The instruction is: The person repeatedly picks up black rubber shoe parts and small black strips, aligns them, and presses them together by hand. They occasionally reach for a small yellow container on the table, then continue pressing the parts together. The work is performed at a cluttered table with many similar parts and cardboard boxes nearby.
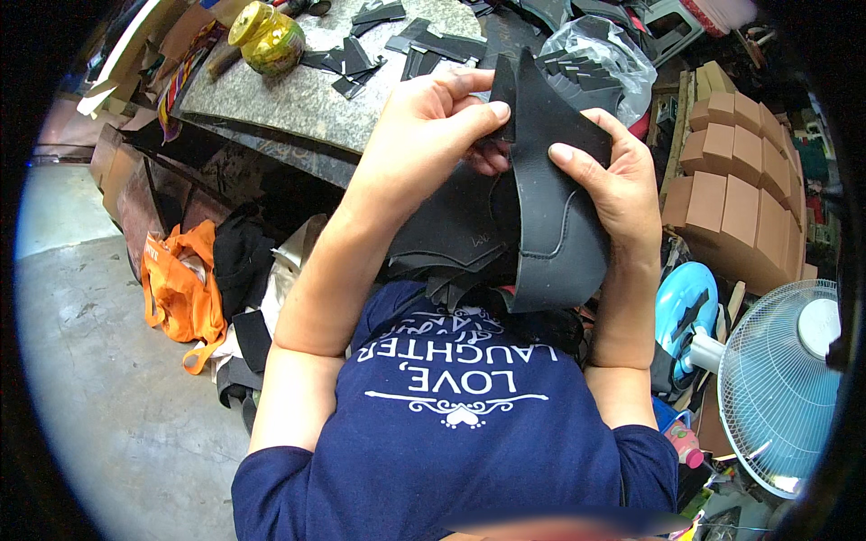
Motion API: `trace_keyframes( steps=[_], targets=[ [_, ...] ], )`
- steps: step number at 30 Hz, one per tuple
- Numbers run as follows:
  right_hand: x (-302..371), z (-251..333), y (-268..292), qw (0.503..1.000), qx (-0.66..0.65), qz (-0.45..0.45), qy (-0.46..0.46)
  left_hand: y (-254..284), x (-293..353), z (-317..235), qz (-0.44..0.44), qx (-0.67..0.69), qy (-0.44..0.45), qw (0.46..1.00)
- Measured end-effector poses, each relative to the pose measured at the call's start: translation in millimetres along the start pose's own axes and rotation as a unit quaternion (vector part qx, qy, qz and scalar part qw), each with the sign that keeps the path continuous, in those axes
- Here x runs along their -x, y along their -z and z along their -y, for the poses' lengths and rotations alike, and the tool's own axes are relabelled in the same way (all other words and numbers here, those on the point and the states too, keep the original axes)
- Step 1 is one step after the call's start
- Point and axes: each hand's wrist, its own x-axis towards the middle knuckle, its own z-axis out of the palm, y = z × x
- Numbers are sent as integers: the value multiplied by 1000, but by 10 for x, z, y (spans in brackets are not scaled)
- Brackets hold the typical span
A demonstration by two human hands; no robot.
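My right hand (617, 180) grips a large black leather-like piece (552, 216) by its right edge, thumb on the near face. The piece is held up in front of my chest, curved, with a stitched line across its lower part and a pointed top. My left hand (433, 122) pinches a narrow black strip (504, 86) between thumb and fingers, right against the big piece's upper left edge. Whether the two are joined there I cannot tell. More flat black pieces (446, 239) lie stacked below my hands, at my lap.
A stone-topped table (244, 104) ahead carries a yellow jar (267, 38) and scattered black offcuts (352, 63). A clear plastic bag (609, 59) holds black pieces. Brown boxes (740, 171) and a fan (785, 379) stand at right. An orange bag (185, 284) lies left.
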Motion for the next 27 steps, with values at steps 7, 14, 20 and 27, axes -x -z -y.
trace_keyframes(
  steps=[7, 14, 20, 27],
  targets=[
    [20, 1, -18, 1000, -4, -3, 3, -74, 31, 5, -7, -25, -35, 999],
    [54, 229, 27, 976, 195, 7, 98, -88, 69, -26, 38, 18, 34, 999],
    [-140, 257, 56, 980, 177, 14, 90, -163, 77, 1, 72, 40, 46, 996],
    [-60, 174, 24, 982, 153, -15, 110, -205, 97, 35, 68, 60, 34, 995]
  ],
)
